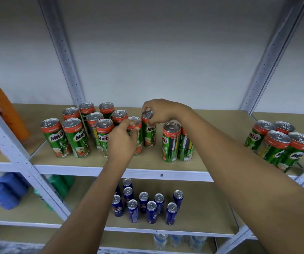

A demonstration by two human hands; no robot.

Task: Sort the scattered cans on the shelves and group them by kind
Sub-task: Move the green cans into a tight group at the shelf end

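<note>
Several green and red Milo cans (76,137) stand grouped on the left of the upper shelf (96,169). My left hand (122,142) grips one Milo can (136,123) at the group's right edge. My right hand (159,111) pinches the top of another Milo can (149,132) just behind it. Two more Milo cans (171,142) stand a little to the right, partly behind my right forearm. A further cluster of Milo cans (277,143) stands at the shelf's far right. Several blue cans (151,208) stand on the lower shelf (85,197).
Orange bottles (6,114) lean at the upper left. Blue bottles (4,193) and green bottles (59,186) lie on the left of the lower shelf. Clear water bottles (160,241) stand on the bottom level. Perforated metal uprights (65,57) frame the bay.
</note>
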